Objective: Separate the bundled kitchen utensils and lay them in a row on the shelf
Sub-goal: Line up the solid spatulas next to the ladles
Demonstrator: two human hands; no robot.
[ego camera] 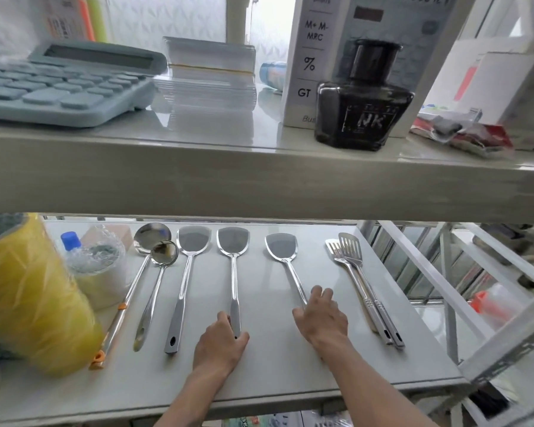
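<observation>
Steel utensils lie in a row on the lower shelf [275,374], heads pointing away from me. From the left: a large ladle [151,238] with an orange-tipped handle, a small ladle [164,252], then three solid spatulas [193,241], [232,240], [281,248]. Two slotted turners [349,248] lie together, overlapping, at the right. My left hand [219,343] grips the handle end of the middle spatula. My right hand [321,315] rests on the handle of the right spatula, fingers curled over it.
A yellow wrapped roll [28,303] and a wrapped bottle with a blue cap [71,241] stand at the left of the shelf. The upper shelf [259,180] overhangs the utensil heads, holding a calculator [59,84], an ink bottle [364,97] and boxes.
</observation>
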